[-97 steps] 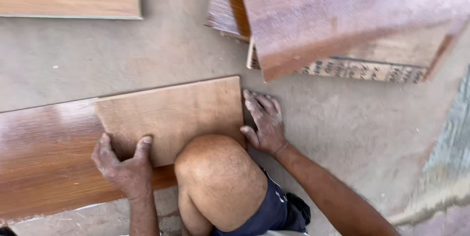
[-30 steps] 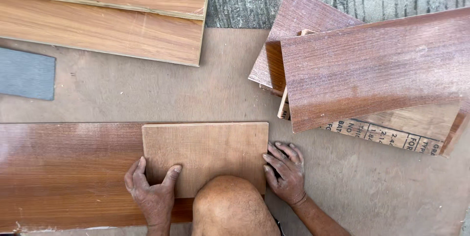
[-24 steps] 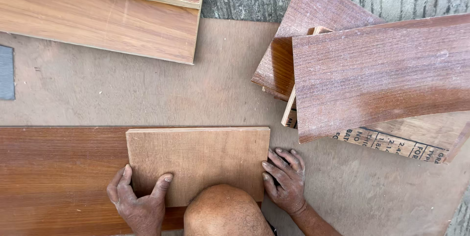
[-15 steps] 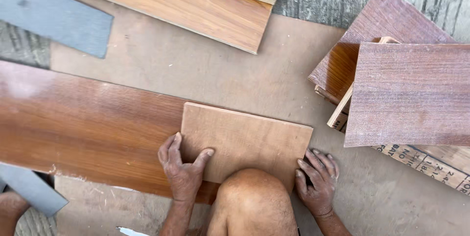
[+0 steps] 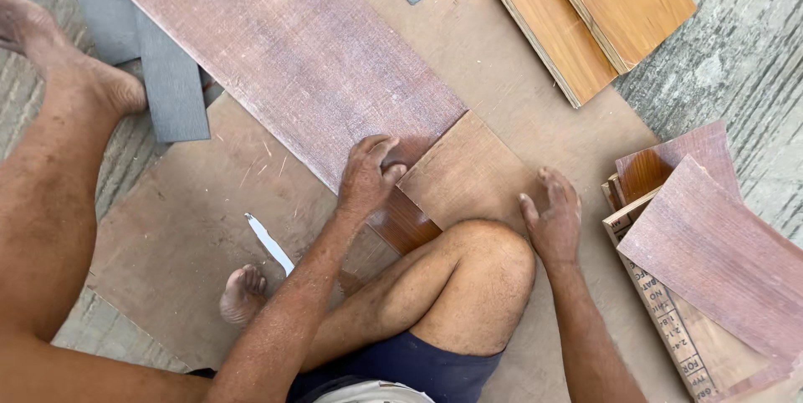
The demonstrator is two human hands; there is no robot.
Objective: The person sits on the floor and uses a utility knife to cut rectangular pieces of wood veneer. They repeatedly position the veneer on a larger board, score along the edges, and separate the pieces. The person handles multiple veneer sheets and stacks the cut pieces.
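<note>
Hands pressing wood on a workshop floor: I am crouching over a small square board (image 5: 468, 177) that is lying on top of a long reddish plank (image 5: 284, 52), my bent knee (image 5: 489, 265) hanging just over its near edge. My left hand (image 5: 368, 181) is gripping the board's left corner, fingers curled on top and thumb hooked at the edge. My right hand (image 5: 552, 219) is lying flat and open on the board's right corner, holding nothing, only bearing down. Both pieces are sitting on a brown sheet (image 5: 192, 227) spread over the concrete. Grey strips (image 5: 171, 89) are lying beside the plank's far side, orange boards (image 5: 585, 10) beyond, and a stack of veneer pieces (image 5: 711, 261) near my right hand.
</note>
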